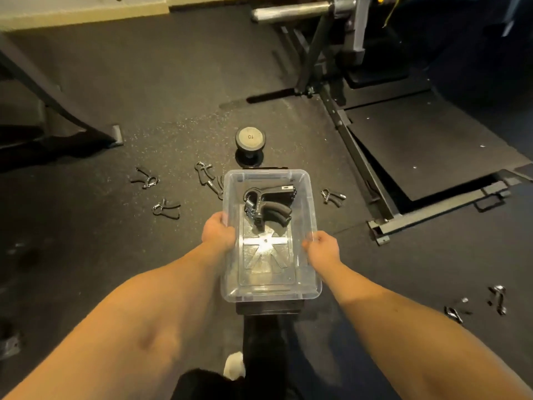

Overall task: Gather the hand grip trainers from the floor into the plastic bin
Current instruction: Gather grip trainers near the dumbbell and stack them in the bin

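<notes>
Between the left hand [218, 230] and right hand [321, 247], both clamped on the long rims of the clear rectangular plastic bin [314, 284]: best kept level, lowered near the loose trainers. Inside, past both hands at the far end, a cluster of black foam-handled hand grip trainers [266, 207]. Beyond the left hand on the black rubber floor [173, 96], more black grip trainers [165, 208].

Dark speckled rubber floor [173, 90], pale raised platform edge [80, 13] at far left, black steel rack frame [372, 180] with flat base plate [418, 151] at right, steel bar [291, 11] above, upright dumbbell [249, 137] mid-floor, dim overhead light
</notes>
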{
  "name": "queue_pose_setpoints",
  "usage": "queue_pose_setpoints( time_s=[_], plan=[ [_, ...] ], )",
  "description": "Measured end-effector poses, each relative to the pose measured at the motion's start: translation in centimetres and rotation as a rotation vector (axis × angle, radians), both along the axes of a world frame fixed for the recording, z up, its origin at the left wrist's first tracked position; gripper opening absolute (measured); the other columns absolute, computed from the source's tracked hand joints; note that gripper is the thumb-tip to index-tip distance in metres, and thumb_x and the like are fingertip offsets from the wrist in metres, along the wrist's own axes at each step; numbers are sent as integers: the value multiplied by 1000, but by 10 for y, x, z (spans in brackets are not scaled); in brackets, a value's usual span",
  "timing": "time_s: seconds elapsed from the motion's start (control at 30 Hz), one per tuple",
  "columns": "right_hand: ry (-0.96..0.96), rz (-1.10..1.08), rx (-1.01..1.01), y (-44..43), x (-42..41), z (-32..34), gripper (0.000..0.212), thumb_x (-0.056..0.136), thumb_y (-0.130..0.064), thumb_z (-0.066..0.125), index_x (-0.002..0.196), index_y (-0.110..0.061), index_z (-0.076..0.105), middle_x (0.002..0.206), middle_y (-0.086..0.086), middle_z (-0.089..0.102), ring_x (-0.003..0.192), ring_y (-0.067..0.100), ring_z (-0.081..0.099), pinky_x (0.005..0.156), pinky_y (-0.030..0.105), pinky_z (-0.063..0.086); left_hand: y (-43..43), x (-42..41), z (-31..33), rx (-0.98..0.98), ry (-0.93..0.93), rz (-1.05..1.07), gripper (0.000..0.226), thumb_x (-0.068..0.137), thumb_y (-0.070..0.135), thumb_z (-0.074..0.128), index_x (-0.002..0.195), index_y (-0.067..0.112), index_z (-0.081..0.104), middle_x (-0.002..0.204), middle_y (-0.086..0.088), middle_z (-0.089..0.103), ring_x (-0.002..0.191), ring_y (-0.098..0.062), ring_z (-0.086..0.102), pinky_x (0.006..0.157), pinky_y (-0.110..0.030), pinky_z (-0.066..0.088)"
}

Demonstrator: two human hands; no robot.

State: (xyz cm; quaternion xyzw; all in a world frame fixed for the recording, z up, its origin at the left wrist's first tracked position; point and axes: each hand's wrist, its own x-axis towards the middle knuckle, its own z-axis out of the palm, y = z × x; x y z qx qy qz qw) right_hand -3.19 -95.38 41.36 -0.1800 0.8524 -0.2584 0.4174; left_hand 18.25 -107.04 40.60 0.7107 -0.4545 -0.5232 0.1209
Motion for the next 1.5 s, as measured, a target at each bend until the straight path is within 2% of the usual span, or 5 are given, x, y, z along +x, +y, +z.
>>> queue_pose_setpoints(
  time_s=[0.37,0.77,1.0,1.2,1.5],
  plan=[
    [36,-98,-35,-186,-72,-255,14,88,-5,55,92,-9,68,79,5,64,71,22,59,69,41,54,-197,-78,-254,-3,72,-125,21,87,-8,49,84,11,57,74,3,55,65,-16,51,52,-25,40],
    [134,-202,-76,-268,-131,-538,15,80,-11,53,76,-11,67,76,16,69,67,29,62,61,48,58,-293,-125,-513,-137,39,-292,9,78,11,49,79,17,56,80,-4,64,78,-28,63,75,-41,55],
    [214,-73,18,-287,-123,-521,21,84,-16,57,102,-8,62,101,15,68,97,37,64,80,42,53,-290,-124,-521,-210,37,-344,15,94,19,54,108,23,56,107,-1,63,102,-26,59,85,-36,47],
    [780,168,-158,-333,-55,-480,41,82,-34,57,118,-16,64,120,11,65,118,34,52,99,47,46,-308,-104,-505,-84,213,-303,35,94,40,61,123,20,57,99,-3,68,85,-27,69,87,-47,59],
    [332,575,-300,-410,81,-509,21,94,-11,57,113,-16,63,110,5,67,103,21,64,93,38,54,-342,5,-570,-111,-134,-214,14,85,18,62,98,14,65,102,-18,72,96,-36,70,88,-45,57]
  ],
)
